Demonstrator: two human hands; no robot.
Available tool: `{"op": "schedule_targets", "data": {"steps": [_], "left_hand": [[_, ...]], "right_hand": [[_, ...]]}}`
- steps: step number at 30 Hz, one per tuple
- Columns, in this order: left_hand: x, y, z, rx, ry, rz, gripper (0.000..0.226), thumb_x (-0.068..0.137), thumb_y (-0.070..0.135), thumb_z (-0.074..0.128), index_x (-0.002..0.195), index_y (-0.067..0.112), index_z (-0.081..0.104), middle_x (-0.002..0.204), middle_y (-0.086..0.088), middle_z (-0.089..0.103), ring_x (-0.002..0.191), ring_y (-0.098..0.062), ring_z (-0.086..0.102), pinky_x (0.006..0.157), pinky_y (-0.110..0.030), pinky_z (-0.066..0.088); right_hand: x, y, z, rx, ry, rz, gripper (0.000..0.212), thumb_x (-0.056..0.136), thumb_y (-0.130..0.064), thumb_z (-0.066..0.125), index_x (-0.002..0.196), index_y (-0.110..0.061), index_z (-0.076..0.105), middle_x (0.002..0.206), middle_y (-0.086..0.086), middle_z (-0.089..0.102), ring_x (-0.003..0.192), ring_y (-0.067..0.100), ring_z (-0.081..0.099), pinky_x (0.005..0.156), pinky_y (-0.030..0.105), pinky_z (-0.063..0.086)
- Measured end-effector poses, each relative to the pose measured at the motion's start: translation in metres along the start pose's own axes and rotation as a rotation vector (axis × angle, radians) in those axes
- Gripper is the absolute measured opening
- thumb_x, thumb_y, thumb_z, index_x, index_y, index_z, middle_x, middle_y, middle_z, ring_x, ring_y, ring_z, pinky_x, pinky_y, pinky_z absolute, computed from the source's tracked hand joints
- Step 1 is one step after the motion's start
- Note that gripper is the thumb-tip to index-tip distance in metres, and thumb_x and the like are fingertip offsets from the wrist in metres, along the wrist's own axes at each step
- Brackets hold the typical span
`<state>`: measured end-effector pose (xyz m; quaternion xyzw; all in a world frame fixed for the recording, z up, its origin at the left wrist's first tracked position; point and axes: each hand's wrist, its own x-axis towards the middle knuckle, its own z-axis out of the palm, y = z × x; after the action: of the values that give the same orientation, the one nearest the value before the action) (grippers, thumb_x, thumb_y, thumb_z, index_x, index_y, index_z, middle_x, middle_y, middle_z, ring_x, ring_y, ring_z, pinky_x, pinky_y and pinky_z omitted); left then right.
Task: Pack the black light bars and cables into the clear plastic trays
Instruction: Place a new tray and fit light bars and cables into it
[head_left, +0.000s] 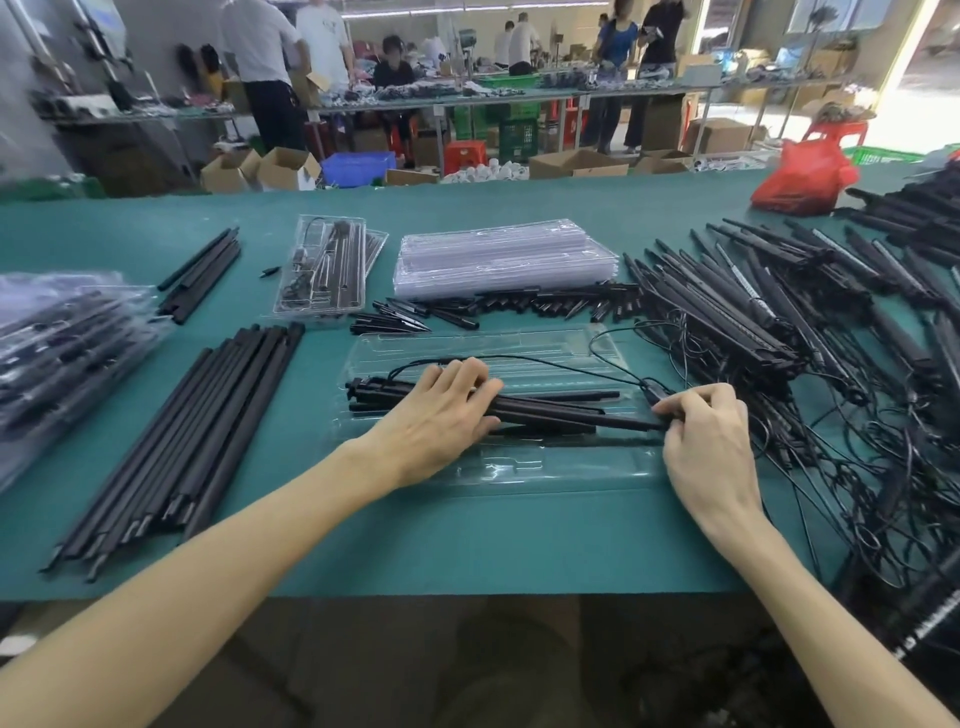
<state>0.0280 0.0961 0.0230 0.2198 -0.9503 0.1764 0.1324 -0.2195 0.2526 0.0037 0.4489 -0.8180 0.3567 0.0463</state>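
Note:
A clear plastic tray (545, 470) lies open in front of me on the green table. Across it rests a bundle of black light bars (550, 410) with a thin black cable (561, 364) looping over the tray's far half. My left hand (441, 415) lies palm-down on the bundle's left part, fingers curled over the bars. My right hand (711, 436) pinches the right end of one bar near the cable's connector (655, 391).
Loose black bars (187, 441) lie to the left, a big heap of bars with tangled cables (789, 332) to the right. Behind the tray are small black pieces (545, 304), a stack of empty trays (498, 260), one filled tray (322, 270). Packed trays (67, 343) pile far left.

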Motion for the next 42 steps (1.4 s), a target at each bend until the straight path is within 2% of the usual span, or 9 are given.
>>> {"op": "schedule_targets", "data": {"steps": [4,9,12,14,18,22,30,36,42], "left_hand": [[-0.003,-0.001,-0.004,-0.07,0.041,0.039,0.042,0.102,0.033,0.054,0.135,0.008,0.054,0.124,-0.01,0.05,0.106,-0.025,0.051,0.096,-0.041,0.046],[0.001,-0.008,-0.021,-0.257,0.126,0.077,0.02,0.103,0.019,0.056,0.116,0.009,0.066,0.108,-0.005,0.058,0.093,-0.022,0.058,0.086,-0.038,0.051],[0.005,-0.012,-0.018,-0.245,0.021,0.068,0.028,0.105,0.024,0.051,0.128,0.015,0.065,0.12,-0.001,0.062,0.107,-0.021,0.058,0.093,-0.038,0.047],[0.008,-0.011,-0.011,-0.187,-0.07,0.073,0.035,0.108,0.033,0.041,0.138,0.024,0.058,0.129,0.006,0.061,0.117,-0.017,0.054,0.095,-0.03,0.039],[0.012,-0.007,-0.006,-0.233,-0.077,0.02,0.037,0.108,0.037,0.039,0.139,0.029,0.057,0.121,0.006,0.062,0.112,-0.016,0.057,0.085,-0.025,0.028],[0.013,-0.008,-0.009,-0.252,-0.098,-0.029,0.034,0.106,0.038,0.044,0.133,0.027,0.063,0.115,0.004,0.062,0.108,-0.017,0.057,0.09,-0.03,0.036],[0.009,-0.009,-0.011,-0.24,-0.096,-0.067,0.029,0.106,0.034,0.045,0.125,0.025,0.065,0.115,0.006,0.062,0.108,-0.015,0.058,0.087,-0.026,0.034],[0.011,-0.017,-0.013,-0.478,-0.184,-0.184,0.021,0.099,0.03,0.062,0.117,0.024,0.07,0.108,0.008,0.066,0.099,-0.019,0.063,0.092,-0.035,0.047],[0.008,-0.014,-0.01,-0.538,-0.138,-0.186,0.013,0.097,0.025,0.065,0.11,0.027,0.069,0.103,0.013,0.065,0.092,-0.01,0.059,0.088,-0.031,0.048]], "right_hand": [[0.0,-0.001,0.0,-0.014,0.0,0.002,0.025,0.095,0.005,0.047,0.104,-0.005,0.068,0.116,0.01,0.051,0.11,0.027,0.044,0.084,0.046,0.05],[0.0,-0.001,0.001,-0.037,-0.002,-0.002,0.026,0.095,0.005,0.046,0.105,-0.004,0.068,0.115,0.011,0.051,0.108,0.028,0.045,0.081,0.046,0.051],[-0.001,-0.001,0.001,-0.044,0.0,-0.008,0.025,0.095,0.005,0.046,0.105,-0.005,0.067,0.115,0.01,0.05,0.107,0.027,0.045,0.078,0.044,0.049],[-0.001,-0.001,0.001,-0.051,0.002,-0.009,0.025,0.096,0.004,0.046,0.105,-0.006,0.067,0.115,0.009,0.05,0.107,0.027,0.045,0.075,0.039,0.046],[-0.001,-0.001,0.002,-0.061,0.006,-0.016,0.025,0.096,0.003,0.045,0.106,-0.007,0.066,0.116,0.009,0.05,0.107,0.025,0.044,0.074,0.035,0.041],[-0.001,0.001,0.002,-0.068,0.009,-0.015,0.026,0.096,0.003,0.046,0.106,-0.009,0.066,0.115,0.008,0.049,0.105,0.025,0.044,0.074,0.034,0.039],[0.0,0.001,0.002,-0.066,0.006,-0.016,0.024,0.096,0.002,0.045,0.104,-0.008,0.066,0.115,0.008,0.05,0.105,0.025,0.044,0.075,0.035,0.042],[0.0,0.001,0.003,-0.058,0.005,-0.021,0.024,0.097,0.001,0.046,0.104,-0.009,0.066,0.115,0.008,0.05,0.105,0.025,0.044,0.078,0.036,0.045],[0.0,0.002,0.003,-0.055,0.007,-0.02,0.024,0.096,0.002,0.046,0.104,-0.009,0.066,0.115,0.007,0.05,0.104,0.024,0.044,0.077,0.035,0.044]]}}
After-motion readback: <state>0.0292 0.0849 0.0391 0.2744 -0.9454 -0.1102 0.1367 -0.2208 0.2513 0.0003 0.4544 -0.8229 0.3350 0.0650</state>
